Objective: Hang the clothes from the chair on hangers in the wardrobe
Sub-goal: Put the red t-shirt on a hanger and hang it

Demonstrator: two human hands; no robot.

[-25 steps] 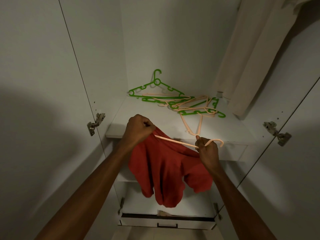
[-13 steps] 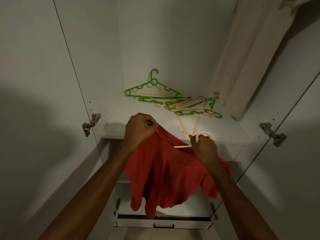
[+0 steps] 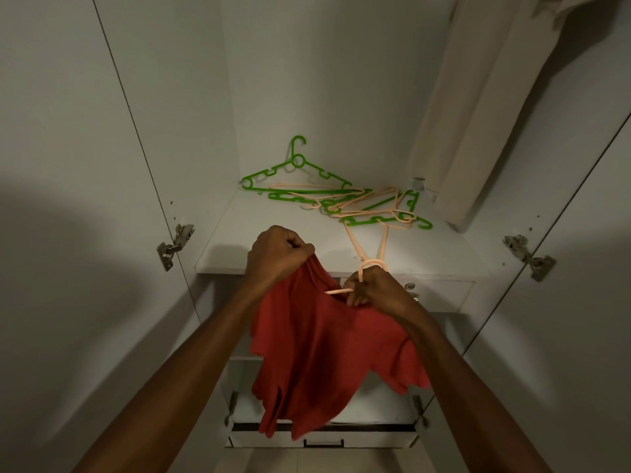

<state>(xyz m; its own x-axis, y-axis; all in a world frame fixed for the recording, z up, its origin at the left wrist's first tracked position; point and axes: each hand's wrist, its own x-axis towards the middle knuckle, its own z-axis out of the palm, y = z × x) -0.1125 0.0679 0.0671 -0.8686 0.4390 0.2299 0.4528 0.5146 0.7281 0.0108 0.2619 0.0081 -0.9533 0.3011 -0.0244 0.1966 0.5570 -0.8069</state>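
The white shelf (image 3: 259,240) spans the wardrobe (image 3: 307,80), doors swung wide at both sides. A beige garment (image 3: 485,107) hangs over its right end. The red garment (image 3: 317,353) drapes before its front edge, above an open drawer (image 3: 321,438). Green and peach hangers (image 3: 341,199) crowd its back. Left hand (image 3: 278,256) clenches red cloth; right hand (image 3: 379,291) fingers grasp a peach hanger (image 3: 370,266).
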